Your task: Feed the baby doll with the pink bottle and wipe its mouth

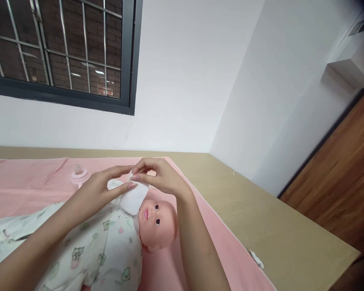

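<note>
A baby doll in a white printed romper lies on its back on a pink cloth, head toward the right. Above its chest and chin, my left hand and my right hand meet. Both pinch a small white pad that hangs between their fingertips, just left of the doll's mouth. The pad's lower edge hovers close to the doll's collar; whether it touches is unclear.
A pink baby bottle stands on the cloth behind my left hand. The tan table extends right, with a small white scrap near the cloth's edge. A white wall and a barred window rise behind; wooden floor at right.
</note>
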### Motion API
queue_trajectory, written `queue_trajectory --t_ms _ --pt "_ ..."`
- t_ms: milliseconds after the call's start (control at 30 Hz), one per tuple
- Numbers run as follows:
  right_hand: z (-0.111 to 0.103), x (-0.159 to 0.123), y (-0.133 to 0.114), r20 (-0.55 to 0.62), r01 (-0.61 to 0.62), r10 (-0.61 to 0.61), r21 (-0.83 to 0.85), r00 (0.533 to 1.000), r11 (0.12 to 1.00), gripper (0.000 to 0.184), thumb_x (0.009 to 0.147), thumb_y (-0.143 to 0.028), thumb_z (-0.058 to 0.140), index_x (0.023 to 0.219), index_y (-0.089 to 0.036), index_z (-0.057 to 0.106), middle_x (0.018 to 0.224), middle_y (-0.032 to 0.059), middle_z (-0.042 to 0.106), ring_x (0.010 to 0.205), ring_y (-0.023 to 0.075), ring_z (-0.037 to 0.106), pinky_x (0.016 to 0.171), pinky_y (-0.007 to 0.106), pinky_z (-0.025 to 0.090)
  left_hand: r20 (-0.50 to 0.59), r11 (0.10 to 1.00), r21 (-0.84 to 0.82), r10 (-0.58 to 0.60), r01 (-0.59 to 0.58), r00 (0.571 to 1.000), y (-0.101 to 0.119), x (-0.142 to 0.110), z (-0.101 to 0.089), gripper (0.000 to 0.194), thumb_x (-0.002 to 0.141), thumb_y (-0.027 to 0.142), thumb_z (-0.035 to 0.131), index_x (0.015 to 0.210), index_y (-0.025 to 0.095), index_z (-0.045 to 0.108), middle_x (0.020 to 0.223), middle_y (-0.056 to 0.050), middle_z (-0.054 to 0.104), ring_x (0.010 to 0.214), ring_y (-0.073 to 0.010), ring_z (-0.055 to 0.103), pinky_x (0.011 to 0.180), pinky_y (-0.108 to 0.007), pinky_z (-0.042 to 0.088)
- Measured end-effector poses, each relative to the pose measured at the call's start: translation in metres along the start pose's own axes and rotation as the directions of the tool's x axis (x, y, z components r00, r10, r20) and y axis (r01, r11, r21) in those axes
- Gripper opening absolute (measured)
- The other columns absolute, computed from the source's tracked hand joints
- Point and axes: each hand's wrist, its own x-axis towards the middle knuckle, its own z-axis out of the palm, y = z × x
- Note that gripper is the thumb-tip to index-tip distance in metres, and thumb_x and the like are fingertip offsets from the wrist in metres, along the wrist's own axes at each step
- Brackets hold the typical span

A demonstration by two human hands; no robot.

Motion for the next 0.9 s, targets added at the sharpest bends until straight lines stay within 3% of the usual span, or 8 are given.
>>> queue_trajectory --t_ms 133,267,367,467,567,633,700,900 --pt "0.007 -0.003 -0.012 0.019 0.037 -0.036 -0.024 0.999 0.999 0.027 0.08 -0.045 0.067 0.081 -0.018 0.067 0.083 0.0009 0.067 0.078 0.0115 0.059 0.077 0.026 0.047 0.101 0.985 -0.166 -0.032 0.049 0.994 0.005 -0.002 -0.008 0.037 0.083 0.053 0.06 0.105 0.026 0.07 0.108 -0.002 0.071 0.104 -0.0244 0.063 0.088 -0.03 0.051" --pt "0.003 -0.003 -0.01 -0.021 0.026 -0.025 0.009 0.999 1.0 0.029 0.082 -0.046 0.065 0.082 -0.017 0.067 0.083 0.001 0.067 0.079 0.012 0.061 0.077 0.027 0.047 0.129 0.938 -0.317 -0.107 0.143 0.986 -0.002 -0.001 -0.009 0.031 0.079 0.05 0.066 0.081 0.02 0.068 0.079 -0.001 0.068 0.076 -0.0175 0.063 0.065 -0.023 0.049" --pt "-0.007 0.0 0.002 -0.061 0.0 0.006 0.098 0.998 0.995 0.031 0.082 -0.047 0.065 0.082 -0.016 0.065 0.078 0.0011 0.066 0.078 0.0122 0.062 0.077 0.027 0.048 0.239 0.876 -0.437 -0.107 0.205 0.965 -0.004 -0.002 -0.007 0.025 0.079 0.042 0.069 0.077 0.018 0.06 0.072 0.001 0.061 0.065 -0.0118 0.056 0.056 -0.019 0.042" --pt "-0.024 0.002 0.03 -0.097 -0.064 0.081 0.164 0.992 0.984 0.034 0.082 -0.049 0.065 0.082 -0.015 0.065 0.078 0.0025 0.066 0.077 0.012 0.062 0.077 0.026 0.049 0.432 0.823 -0.501 -0.031 0.268 0.902 0.0 -0.004 -0.004 0.022 0.081 0.037 0.067 0.084 0.019 0.055 0.075 0.003 0.06 0.063 -0.0102 0.053 0.055 -0.019 0.04" --pt "-0.04 -0.001 0.073 -0.077 -0.181 0.202 0.223 0.976 0.958 0.037 0.08 -0.05 0.066 0.089 -0.014 0.065 0.083 0.0038 0.067 0.078 0.0114 0.062 0.076 0.025 0.048 0.57 0.903 -0.37 0.037 0.216 0.821 0.004 -0.006 0.0 0.025 0.087 0.044 0.056 0.089 0.02 0.056 0.082 0.0 0.06 0.072 -0.0138 0.056 0.061 -0.022 0.043" --pt "-0.045 -0.005 0.105 0.031 -0.284 0.288 0.292 0.957 0.913 0.04 0.077 -0.051 0.07 0.095 -0.015 0.065 0.086 0.0035 0.068 0.075 0.0103 0.062 0.076 0.024 0.048 0.561 0.983 -0.155 0.006 0.098 0.828 0.003 -0.007 0.005 0.029 0.09 0.047 0.049 0.09 0.02 0.059 0.083 0.0 0.059 0.074 -0.0156 0.055 0.064 -0.024 0.043" --pt "-0.045 -0.012 0.135 0.107 -0.363 0.35 0.38 0.931 0.851 0.043 0.074 -0.049 0.073 0.098 -0.015 0.064 0.089 0.0037 0.068 0.077 0.01 0.062 0.078 0.025 0.047 0.52 0.999 0.017 -0.032 0.028 0.853 0.0 -0.008 0.011 0.03 0.09 0.046 0.045 0.093 0.021 0.061 0.086 -0.001 0.061 0.076 -0.0173 0.056 0.065 -0.025 0.042" --pt "-0.027 -0.03 0.193 0.184 -0.476 0.452 0.521 0.873 0.709 0.05 0.068 -0.049 0.078 0.102 -0.015 0.063 0.099 0.0092 0.069 0.088 0.0167 0.067 0.09 0.035 0.048 0.508 0.992 0.117 -0.103 0.051 0.855 -0.001 -0.012 0.025 0.02 0.088 0.033 0.041 0.085 0.022 0.057 0.085 0.001 0.061 0.077 -0.018 0.057 0.062 -0.026 0.038"
